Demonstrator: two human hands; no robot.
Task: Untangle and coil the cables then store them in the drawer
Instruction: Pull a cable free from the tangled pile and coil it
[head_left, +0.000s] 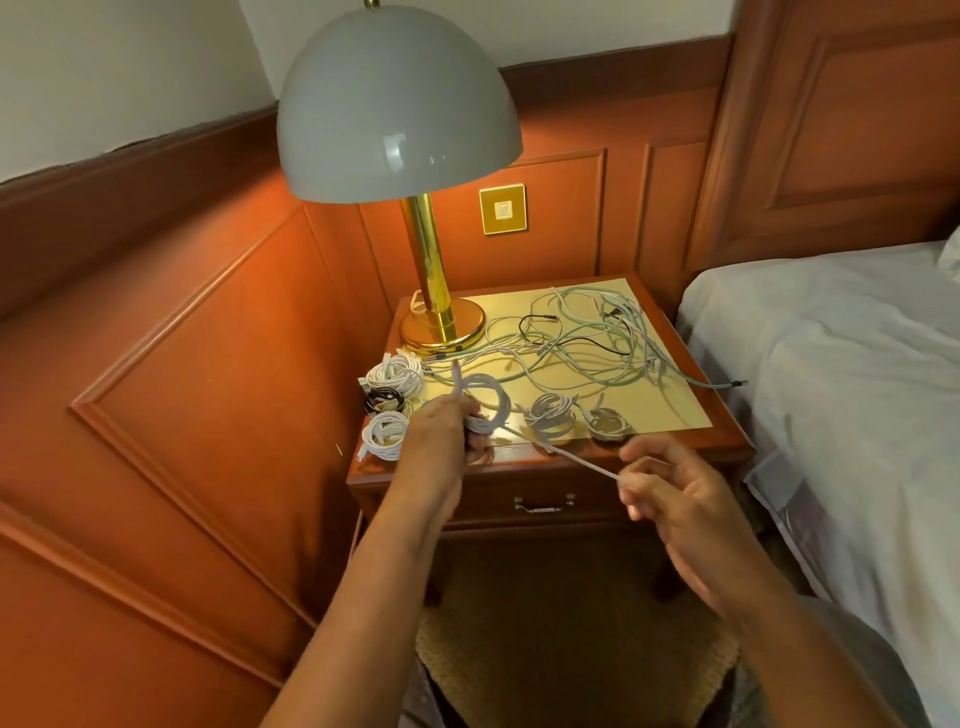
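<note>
A tangle of white, pale green and black cables (582, 340) spreads over the nightstand top (670, 410). My left hand (441, 434) grips a half-wound grey-white coil (488, 402) above the front edge. Its loose end (576, 457) runs taut to my right hand (670, 491), which pinches it between thumb and fingers. Finished coils lie along the front: two grey ones (550, 418) (608, 422) to the right, white ones (397, 375) (384, 435) and a black one (384, 401) to the left. The drawer (543, 503) below is closed.
A brass lamp (431, 291) with a grey dome shade stands at the back left of the nightstand. A bed with white sheets (841, 364) is close on the right. Wood-panelled walls enclose the left and back. A woven stool (571, 670) sits below the nightstand.
</note>
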